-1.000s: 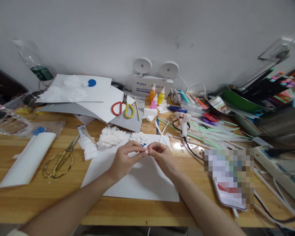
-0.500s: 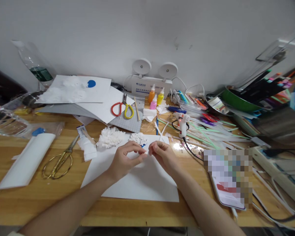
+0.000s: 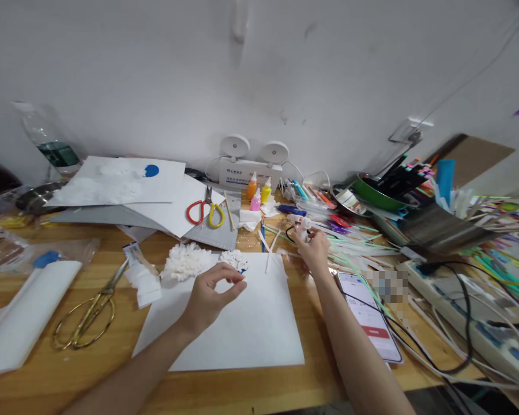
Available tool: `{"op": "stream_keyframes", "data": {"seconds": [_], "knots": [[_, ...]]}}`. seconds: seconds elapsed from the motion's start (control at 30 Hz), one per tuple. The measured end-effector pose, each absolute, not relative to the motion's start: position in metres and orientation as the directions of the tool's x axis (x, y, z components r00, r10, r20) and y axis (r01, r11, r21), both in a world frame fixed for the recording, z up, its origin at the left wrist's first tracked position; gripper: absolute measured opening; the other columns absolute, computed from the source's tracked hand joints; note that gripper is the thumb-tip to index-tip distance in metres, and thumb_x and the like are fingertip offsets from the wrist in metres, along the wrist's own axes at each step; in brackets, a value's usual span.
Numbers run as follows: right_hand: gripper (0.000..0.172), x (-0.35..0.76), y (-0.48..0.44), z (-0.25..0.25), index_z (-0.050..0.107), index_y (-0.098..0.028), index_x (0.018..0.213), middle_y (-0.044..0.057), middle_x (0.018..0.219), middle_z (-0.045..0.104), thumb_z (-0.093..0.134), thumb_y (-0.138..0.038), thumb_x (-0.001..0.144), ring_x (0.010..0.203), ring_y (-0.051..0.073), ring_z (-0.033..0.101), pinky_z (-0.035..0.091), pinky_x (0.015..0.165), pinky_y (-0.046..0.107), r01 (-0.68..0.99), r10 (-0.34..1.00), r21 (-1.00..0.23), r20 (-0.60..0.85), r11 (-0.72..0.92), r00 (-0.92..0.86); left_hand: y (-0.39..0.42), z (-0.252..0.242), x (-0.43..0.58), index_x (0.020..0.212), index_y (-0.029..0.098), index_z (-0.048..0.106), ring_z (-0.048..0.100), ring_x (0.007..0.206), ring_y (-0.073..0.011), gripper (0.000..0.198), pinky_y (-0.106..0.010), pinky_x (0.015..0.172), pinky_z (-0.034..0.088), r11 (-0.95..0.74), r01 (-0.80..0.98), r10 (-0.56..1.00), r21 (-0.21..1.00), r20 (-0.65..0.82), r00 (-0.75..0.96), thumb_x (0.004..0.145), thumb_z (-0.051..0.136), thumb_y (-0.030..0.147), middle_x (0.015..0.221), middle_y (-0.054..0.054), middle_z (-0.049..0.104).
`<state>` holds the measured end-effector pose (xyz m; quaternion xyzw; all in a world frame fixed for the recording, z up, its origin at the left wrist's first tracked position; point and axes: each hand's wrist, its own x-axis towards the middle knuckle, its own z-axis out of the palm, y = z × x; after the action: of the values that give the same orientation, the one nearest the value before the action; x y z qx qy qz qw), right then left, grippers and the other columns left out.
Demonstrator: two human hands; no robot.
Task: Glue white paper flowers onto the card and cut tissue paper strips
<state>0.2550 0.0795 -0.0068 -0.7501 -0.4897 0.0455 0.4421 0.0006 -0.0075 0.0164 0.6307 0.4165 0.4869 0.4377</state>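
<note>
White plastic glue gun (image 3: 301,227) sits within curled right fingers (image 3: 320,238), thin green straws (image 3: 343,260) alongside; left fingers (image 3: 232,294) bent, hold unclear.

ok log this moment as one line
left hand: curled above white paper sheet | right hand: touching hot glue gun | smartphone: beside right forearm
</note>
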Motion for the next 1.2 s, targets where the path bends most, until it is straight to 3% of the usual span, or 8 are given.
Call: {"op": "stream_keyframes", "data": {"seconds": [0.2,0.43,0.47,0.57,0.73,0.87,1.2], "knots": [[0.019,0.255,0.090,-0.011,0.050,-0.017,0.053,0.010,0.061,0.056,0.060,-0.032,0.060,0.072,0.026,0.048,0.031,0.068,0.036,0.738,0.800,-0.657,0.355,-0.153,0.483,-0.005,0.018,0.000,0.069,0.017,0.065,0.054,0.069,-0.0128,0.007,-0.027,0.065,0.047,-0.217,-0.055,0.968,0.975,0.222,0.114,0.065,0.066,0.023,0.069,-0.003,0.058],[0.035,0.261,0.071,0.013,0.053,-0.015,0.061,0.000,0.052,0.045,0.049,-0.048,0.071,0.050,0.014,0.040,0.030,0.047,0.027,0.615,0.765,-0.781,0.329,-0.109,0.553,0.004,0.023,-0.009,0.066,0.018,0.067,0.054,0.068,-0.0105,0.007,-0.023,0.063,0.045,-0.115,-0.222,0.993,0.968,0.117,-0.007,0.060,0.069,0.022,0.069,0.000,0.060],[0.036,0.260,0.067,0.016,0.055,-0.014,0.067,-0.001,0.052,0.044,0.049,-0.049,0.072,0.047,0.012,0.038,0.030,0.045,0.026,0.561,0.769,-0.823,0.305,-0.083,0.561,0.007,0.022,-0.011,0.066,0.018,0.067,0.054,0.067,-0.0100,0.008,-0.022,0.062,0.045,-0.101,-0.243,0.995,0.965,0.096,-0.033,0.060,0.069,0.022,0.069,0.000,0.060],[0.031,0.254,0.055,0.021,0.058,-0.015,0.077,-0.003,0.055,0.043,0.061,-0.043,0.064,0.044,0.010,0.036,0.026,0.041,0.023,0.174,0.806,-0.982,0.159,0.071,0.570,0.011,0.019,-0.013,0.067,0.019,0.068,0.053,0.066,-0.0092,0.009,-0.022,0.061,0.044,-0.068,-0.269,0.996,0.961,0.050,-0.073,0.059,0.070,0.022,0.069,0.001,0.060],[0.013,0.236,0.033,0.022,0.057,-0.019,0.071,0.000,0.070,0.053,0.061,-0.031,0.068,0.061,0.012,0.049,0.037,0.055,0.025,-0.070,0.931,-0.975,0.180,0.212,0.317,0.010,0.019,-0.008,0.066,0.018,0.068,0.052,0.068,-0.0096,0.006,-0.022,0.062,0.043,-0.078,-0.254,0.996,0.964,0.065,-0.059,0.060,0.069,0.018,0.068,0.001,0.058],[0.012,0.227,0.015,0.021,0.058,-0.018,0.066,0.001,0.071,0.057,0.059,-0.030,0.068,0.070,0.017,0.053,0.040,0.066,0.029,-0.001,0.988,-0.994,0.110,0.110,0.105,0.007,0.018,-0.005,0.066,0.020,0.068,0.051,0.068,-0.0078,0.006,-0.020,0.062,0.040,-0.071,-0.246,0.997,0.967,0.065,-0.032,0.063,0.067,0.015,0.068,0.002,0.057],[0.019,0.220,-0.006,0.005,0.063,-0.018,0.066,0.003,0.064,0.062,0.065,-0.036,0.059,0.064,0.022,0.056,0.044,0.057,0.030,0.168,0.978,-0.972,-0.181,-0.162,-0.106,0.002,0.021,-0.003,0.066,0.022,0.068,0.051,0.069,-0.0079,0.010,-0.021,0.064,0.040,-0.083,-0.250,0.995,0.965,0.094,0.031,0.065,0.066,0.012,0.068,0.002,0.058]]}}
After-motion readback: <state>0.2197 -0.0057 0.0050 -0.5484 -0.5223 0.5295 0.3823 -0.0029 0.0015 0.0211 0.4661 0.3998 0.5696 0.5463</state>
